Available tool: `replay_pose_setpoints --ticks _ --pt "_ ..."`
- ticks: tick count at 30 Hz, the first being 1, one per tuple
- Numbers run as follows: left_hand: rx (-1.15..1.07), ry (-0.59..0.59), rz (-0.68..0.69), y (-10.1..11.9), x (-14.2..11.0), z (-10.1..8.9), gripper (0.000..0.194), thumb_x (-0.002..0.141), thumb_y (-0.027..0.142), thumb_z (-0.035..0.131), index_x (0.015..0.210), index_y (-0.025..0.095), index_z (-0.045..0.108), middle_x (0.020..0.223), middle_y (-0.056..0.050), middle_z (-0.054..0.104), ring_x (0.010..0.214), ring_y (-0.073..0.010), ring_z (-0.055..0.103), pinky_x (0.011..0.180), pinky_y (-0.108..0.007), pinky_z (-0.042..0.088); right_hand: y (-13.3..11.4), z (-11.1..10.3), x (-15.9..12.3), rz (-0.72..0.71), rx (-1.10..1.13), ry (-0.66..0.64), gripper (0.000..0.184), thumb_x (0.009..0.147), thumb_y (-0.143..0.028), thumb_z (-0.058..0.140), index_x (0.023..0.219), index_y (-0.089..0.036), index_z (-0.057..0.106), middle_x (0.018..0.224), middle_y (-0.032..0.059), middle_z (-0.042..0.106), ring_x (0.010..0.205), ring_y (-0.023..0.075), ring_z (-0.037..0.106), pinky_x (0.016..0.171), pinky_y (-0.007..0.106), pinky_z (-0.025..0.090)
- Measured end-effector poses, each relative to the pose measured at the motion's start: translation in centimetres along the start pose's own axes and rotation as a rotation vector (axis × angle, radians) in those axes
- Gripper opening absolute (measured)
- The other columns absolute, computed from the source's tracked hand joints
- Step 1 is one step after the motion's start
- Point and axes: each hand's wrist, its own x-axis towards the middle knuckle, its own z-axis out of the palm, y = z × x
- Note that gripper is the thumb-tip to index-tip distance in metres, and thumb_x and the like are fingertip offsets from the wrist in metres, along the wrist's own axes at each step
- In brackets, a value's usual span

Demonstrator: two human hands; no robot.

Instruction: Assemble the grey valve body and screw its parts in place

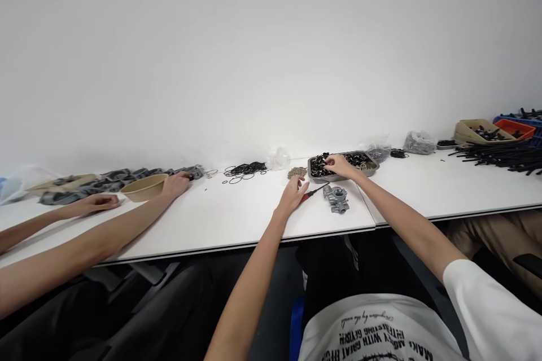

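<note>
Four hands show on the bench [237, 220]: two are yours, two belong to a co-worker on your left.

Your right hand [339, 164] reaches into one metal tray [371, 168]; its fingers curl down among the small black and silver rings in it. Whether they pinch a ring or only touch the pile is too small to tell. Your left hand [293, 192] lies on the bench with fingers loosely spread, tips on or just beside one red-handled screwdriver [312, 193]; a real grip cannot be made out. One grey metal casting [336, 199] lies just right of the screwdriver, in front of the tray.

Loose piles, uncounted: brass-coloured bits [297, 171] left of the tray, black rubber rings [244, 170] further left, and three clear bags [418, 141] of parts along the wall.

The co-worker's far hand [178, 182] rests against one tan paper bowl [144, 187], contents hidden by the rim. Their near hand [96, 201] lies flat on the bench. A row of grey castings [127, 176] runs behind the bowl, its count unclear.

At far right there is a bundle of black rods [499, 155], one tan box [476, 131] holding dark parts, and one orange bin [514, 128]; the frame edge cuts off the things behind them.
</note>
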Motion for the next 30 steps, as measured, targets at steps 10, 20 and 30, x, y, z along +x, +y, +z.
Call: replay_pose_setpoints --ticks 10,20,30 --pt "-0.146 0.047 -0.091 0.1 0.0 -0.3 0.031 0.105 0.037 0.038 0.108 0.02 0.065 0.076 -0.003 0.061 0.071 -0.0192 0.06 0.075 -0.033 0.051 -7.5 4.7 -0.5 -0.463 0.102 -0.337 0.017 0.085 -0.001 0.063 0.08 -0.014 0.071 0.08 0.0039 0.074 0.071 0.0134 0.064 0.07 0.024 0.048" --pt "-0.087 0.189 0.018 -1.0 0.7 0.5 0.015 0.09 0.022 0.062 0.105 0.022 0.06 0.104 -0.008 0.067 0.086 -0.0209 0.063 0.084 -0.037 0.056 1.5 -2.3 0.7 0.272 -0.179 0.037 0.021 0.095 -0.01 0.06 0.11 -0.012 0.076 0.118 0.0158 0.076 0.104 0.0202 0.071 0.088 0.026 0.052" --pt "-0.038 0.134 0.045 -1.1 0.5 0.6 0.01 0.088 0.019 0.064 0.095 0.022 0.058 0.101 -0.006 0.064 0.078 -0.0191 0.059 0.079 -0.036 0.055 3.0 -0.5 0.4 0.511 -0.33 -0.08 0.023 0.087 -0.021 0.076 0.109 -0.013 0.075 0.11 0.0186 0.077 0.102 0.0277 0.075 0.083 0.031 0.056"
